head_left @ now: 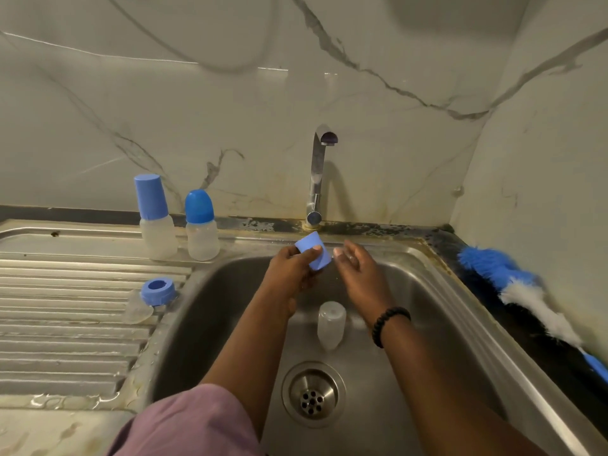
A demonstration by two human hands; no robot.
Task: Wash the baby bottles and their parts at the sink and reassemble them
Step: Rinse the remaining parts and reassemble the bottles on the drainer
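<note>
1. Cap [312,251], blue, sits in my left hand [291,274], thumb and fingers pinching it over the sink [411,291] near the back rim, under the tap [317,172].
2. My right hand [357,274] hangs just beside the cap, fingers relaxed, holding nothing.
3. In the sink I see one clear bottle [331,324] lying behind the drain [312,394].
4. I count two capped bottles [158,218] [201,225] upright at the drainboard's [65,324] back edge.
5. One blue ring [157,291] and one clear teat [136,311] lie at the drainboard's sink-side edge.
6. One brush [513,284] lies along the right counter.
</note>
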